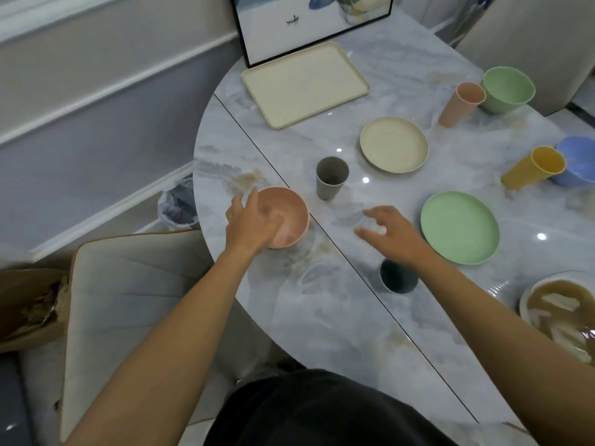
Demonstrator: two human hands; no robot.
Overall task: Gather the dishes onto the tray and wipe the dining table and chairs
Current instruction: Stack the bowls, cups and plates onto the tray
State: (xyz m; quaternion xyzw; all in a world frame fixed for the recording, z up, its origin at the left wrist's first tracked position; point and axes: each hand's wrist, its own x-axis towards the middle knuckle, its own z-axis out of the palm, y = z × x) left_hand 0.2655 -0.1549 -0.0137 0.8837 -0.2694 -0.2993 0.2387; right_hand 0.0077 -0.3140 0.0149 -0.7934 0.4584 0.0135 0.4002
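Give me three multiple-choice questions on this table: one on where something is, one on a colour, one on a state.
1. Where is the tray?
A. on the floor
B. right in front of the picture
C. in the person's lap

2. What colour is the bowl that the left hand grips?
A. blue
B. green
C. pink

3. What does the tray hold?
A. nothing
B. cups
C. plates

Answers:
1. B, the tray's far edge lies at the foot of the picture.
2. C, the left hand's fingers curl over a pink rim.
3. A, the tray's cream surface is bare.
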